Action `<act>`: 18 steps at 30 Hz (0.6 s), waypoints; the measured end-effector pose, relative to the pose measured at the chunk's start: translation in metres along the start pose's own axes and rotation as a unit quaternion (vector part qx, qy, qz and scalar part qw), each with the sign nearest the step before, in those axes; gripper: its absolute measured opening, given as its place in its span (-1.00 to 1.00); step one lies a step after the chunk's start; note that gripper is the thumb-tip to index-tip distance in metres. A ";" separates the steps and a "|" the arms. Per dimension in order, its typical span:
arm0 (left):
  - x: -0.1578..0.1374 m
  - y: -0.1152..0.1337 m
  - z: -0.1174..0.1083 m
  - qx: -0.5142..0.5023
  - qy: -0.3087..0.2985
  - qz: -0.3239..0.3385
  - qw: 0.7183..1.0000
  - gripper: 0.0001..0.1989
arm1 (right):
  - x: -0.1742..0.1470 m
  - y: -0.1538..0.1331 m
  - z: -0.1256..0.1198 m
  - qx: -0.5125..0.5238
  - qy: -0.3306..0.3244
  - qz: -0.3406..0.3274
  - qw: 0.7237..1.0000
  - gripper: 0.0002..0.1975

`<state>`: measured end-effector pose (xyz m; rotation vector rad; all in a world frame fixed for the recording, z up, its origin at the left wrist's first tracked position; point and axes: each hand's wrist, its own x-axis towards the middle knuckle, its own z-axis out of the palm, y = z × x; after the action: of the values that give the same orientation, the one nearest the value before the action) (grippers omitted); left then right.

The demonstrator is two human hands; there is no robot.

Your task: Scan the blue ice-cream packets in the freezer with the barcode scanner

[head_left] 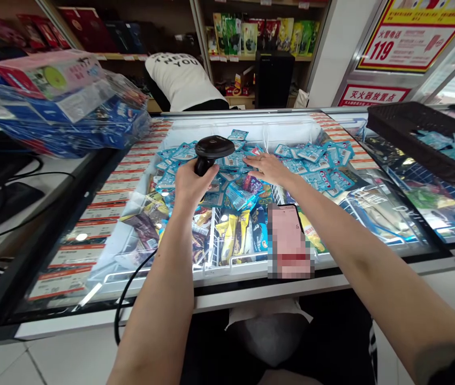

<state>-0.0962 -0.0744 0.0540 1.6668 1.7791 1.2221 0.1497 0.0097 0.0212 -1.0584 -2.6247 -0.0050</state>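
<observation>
My left hand [194, 184] is wrapped round the grip of a black barcode scanner [215, 146], held over the freezer's glass lid. Its cable runs down beside my left forearm. My right hand [270, 167] reaches over many small blue packets [239, 198], fingers stretched out and resting at the pile's right side; no packet is visibly gripped. A second group of blue packets [316, 155] lies to the right of that hand. Close to my right forearm, a phone [289, 235] with a pink, partly blurred screen rests at the freezer's near edge.
Bagged boxes [62, 101] stand at the left. A dark plastic basket [424, 139] holding blue packets sits at the right. Ice-cream wrappers [233, 235] show through the glass. Beyond the freezer a person in a white shirt [183, 77] bends before shelves.
</observation>
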 end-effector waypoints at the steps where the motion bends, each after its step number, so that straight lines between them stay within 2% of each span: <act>1: 0.000 0.000 0.000 0.007 0.000 0.000 1.000 -0.58 | -0.006 0.001 -0.001 0.002 0.003 -0.002 1.000 -0.53; 8: 0.000 0.001 0.001 0.051 -0.008 0.010 0.999 -0.60 | -0.041 0.007 -0.013 0.041 -0.006 0.000 0.999 -0.62; 12: 0.000 0.001 0.001 0.052 0.001 0.018 0.999 -0.61 | -0.038 -0.001 -0.014 0.072 0.021 0.096 0.993 -0.47; 15: -0.002 0.004 0.000 0.046 -0.003 0.018 0.999 -0.63 | -0.026 -0.006 -0.007 0.052 0.051 0.176 0.982 -0.35; 18: -0.005 0.009 -0.001 0.041 -0.015 0.016 0.999 -0.64 | -0.017 -0.006 -0.002 0.031 0.029 0.212 0.976 -0.31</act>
<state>-0.0906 -0.0802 0.0605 1.7561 1.8131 1.1460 0.1576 -0.0067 0.0187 -1.5460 -2.2826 0.1379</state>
